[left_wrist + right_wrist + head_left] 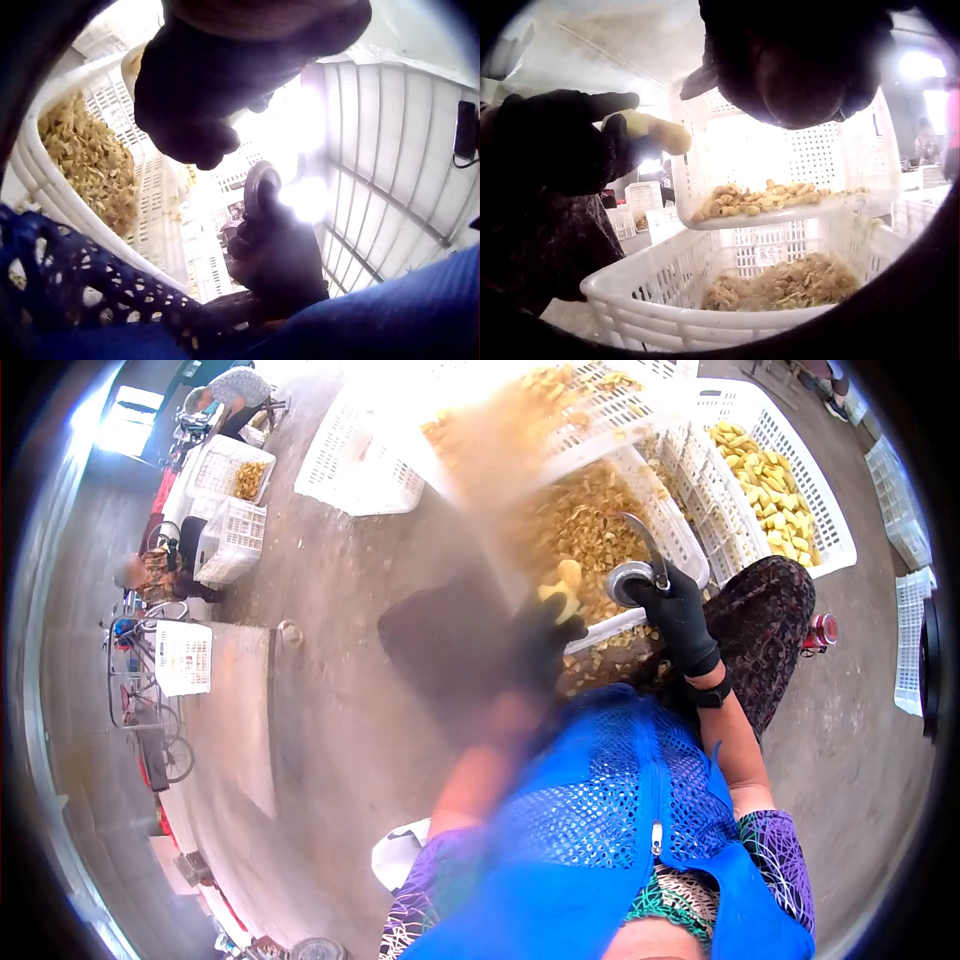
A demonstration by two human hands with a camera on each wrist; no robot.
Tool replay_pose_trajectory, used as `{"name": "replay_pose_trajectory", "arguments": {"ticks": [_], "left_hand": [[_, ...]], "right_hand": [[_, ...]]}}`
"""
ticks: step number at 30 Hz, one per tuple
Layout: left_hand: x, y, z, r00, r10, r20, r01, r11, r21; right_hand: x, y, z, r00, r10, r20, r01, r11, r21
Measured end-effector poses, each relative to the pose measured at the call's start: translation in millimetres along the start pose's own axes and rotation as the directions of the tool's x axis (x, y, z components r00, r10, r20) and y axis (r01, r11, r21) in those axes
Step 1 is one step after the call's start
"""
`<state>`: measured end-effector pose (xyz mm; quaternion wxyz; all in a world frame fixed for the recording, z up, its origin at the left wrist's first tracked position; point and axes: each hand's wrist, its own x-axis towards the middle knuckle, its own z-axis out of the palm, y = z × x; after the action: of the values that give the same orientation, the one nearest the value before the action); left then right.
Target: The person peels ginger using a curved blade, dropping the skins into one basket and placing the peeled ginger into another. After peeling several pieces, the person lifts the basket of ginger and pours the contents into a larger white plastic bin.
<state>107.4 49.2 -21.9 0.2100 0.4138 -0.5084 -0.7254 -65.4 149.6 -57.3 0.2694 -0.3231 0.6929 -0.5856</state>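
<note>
My gloved left hand [545, 642] pinches a knobby, pale yellow piece of peeled ginger [566, 582], which sticks out past the fingers. To its right, my gloved right hand [684, 622] grips a metal tool [632, 582] with a round part and a thin curved blade. Both hands are at the near end of a white slotted crate [675, 319] heaped with brownish peelings [787, 285]. Above that crate, another white crate [885, 161] sits tilted, with several ginger pieces [761, 199] along its lower side. In the left wrist view the left hand is dark against glare.
At the right stands a white crate [838, 545] full of peeled yellow pieces [765, 490]. A red can [822, 632] is beside my right knee. More crates [232, 540] and two other people are at the far left. Scraps lie on the concrete floor [340, 690]. Blur covers part of the head view.
</note>
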Motion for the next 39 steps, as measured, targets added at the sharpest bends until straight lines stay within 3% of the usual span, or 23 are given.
{"name": "replay_pose_trajectory", "arguments": {"ticks": [2, 4, 5, 6, 7, 8, 10, 11, 13, 16, 22, 25, 27, 31, 34, 37, 39], "left_hand": [[0, 2, -1, 0.999, 0.046, -0.001, -0.046, 0.998, -0.049], [-7, 16, 1, 0.986, 0.169, 0.008, -0.161, 0.923, 0.350], [0, 6, -1, 0.986, 0.166, 0.009, -0.158, 0.924, 0.348], [7, -8, -1, 0.992, 0.120, 0.038, -0.121, 0.992, 0.037], [13, -22, -3, 0.993, 0.081, 0.080, -0.057, 0.960, -0.275], [13, -20, -3, 0.994, 0.071, 0.085, -0.045, 0.959, -0.278], [11, -7, 1, 0.993, -0.094, 0.068, 0.108, 0.962, -0.250], [9, -2, 3, 0.994, -0.080, 0.078, 0.097, 0.965, -0.242], [3, 6, 7, 0.994, -0.053, 0.094, 0.075, 0.967, -0.244], [-4, 13, 11, 0.993, 0.001, 0.119, 0.026, 0.973, -0.231], [-12, 22, 17, 0.988, 0.054, 0.141, -0.025, 0.980, -0.196], [-16, 25, 18, 0.987, 0.068, 0.145, -0.040, 0.982, -0.187], [-16, 24, 18, 0.985, 0.074, 0.153, -0.046, 0.983, -0.179], [-18, 25, 19, 0.983, 0.086, 0.161, -0.059, 0.984, -0.166], [-19, 26, 20, 0.982, 0.091, 0.168, -0.065, 0.986, -0.155], [-21, 28, 21, 0.979, 0.096, 0.178, -0.069, 0.986, -0.149], [-21, 29, 21, 0.979, 0.097, 0.182, -0.071, 0.987, -0.145]], "right_hand": [[-1, 0, 0, 0.999, 0.036, 0.012, -0.036, 0.999, -0.017], [0, -3, 0, 0.968, 0.246, 0.046, -0.250, 0.962, 0.112], [1, -4, 0, 0.967, 0.249, 0.045, -0.253, 0.961, 0.109], [0, -4, 0, 0.970, 0.241, 0.045, -0.244, 0.962, 0.120], [0, -3, 0, 0.971, 0.235, 0.044, -0.239, 0.962, 0.130], [0, 4, 2, 0.969, 0.245, 0.039, -0.248, 0.960, 0.126], [0, 22, 8, 0.995, -0.084, -0.057, 0.086, 0.996, 0.039], [-1, 28, 6, 0.994, -0.080, -0.069, 0.082, 0.996, 0.024], [-3, 36, 5, 0.945, -0.326, -0.016, 0.296, 0.877, -0.377], [-8, 8, 10, 0.959, -0.281, 0.026, 0.257, 0.829, -0.496], [-12, 4, 13, 0.943, -0.325, 0.067, 0.308, 0.785, -0.537], [-14, -1, 12, 0.923, -0.364, 0.127, 0.370, 0.742, -0.559], [-15, -30, 15, 0.824, -0.527, 0.208, 0.545, 0.638, -0.544], [-16, -30, 14, 0.851, -0.492, 0.184, 0.502, 0.659, -0.559], [-13, -4, 13, 0.891, -0.394, 0.224, 0.431, 0.583, -0.689], [-7, 12, 14, 0.894, -0.407, 0.187, 0.407, 0.561, -0.721], [-4, 8, 17, 0.849, -0.502, 0.165, 0.470, 0.573, -0.671]]}}
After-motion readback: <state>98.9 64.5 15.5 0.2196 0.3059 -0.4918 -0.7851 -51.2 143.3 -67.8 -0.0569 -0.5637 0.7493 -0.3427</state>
